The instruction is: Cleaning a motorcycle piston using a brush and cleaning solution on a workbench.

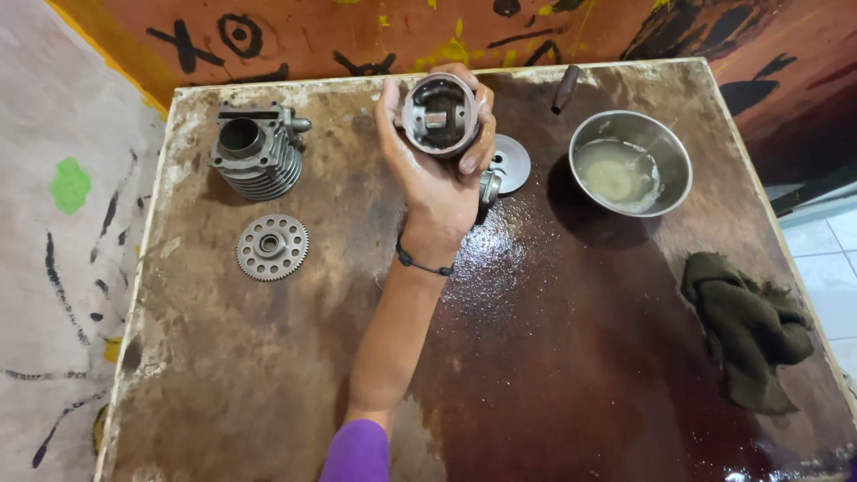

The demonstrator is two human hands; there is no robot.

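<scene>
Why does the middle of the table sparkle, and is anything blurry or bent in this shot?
Head view: the wet patch on the table throws back overhead light as speckled glare; the metal bowl casts a soft shadow to its left; the hand holding the piston is sharp; the table edges bow slightly, a wide-lens effect.

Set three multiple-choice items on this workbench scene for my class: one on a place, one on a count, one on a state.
1. Where does the flat toothed grey metal gear lie?
A. left of the forearm
B. inside the bowl
C. on the cloth

2. How many hands show?
A. none
B. one
C. two

3. The round steel bowl is:
A. overturned
B. dry and empty
C. holding cloudy liquid

Answers:
1 A, it lies on the table below the finned grey metal cylinder.
2 B, only the left hand shows, its fingers around the hollow grey metal piston.
3 C, liquid pools inside.
</scene>
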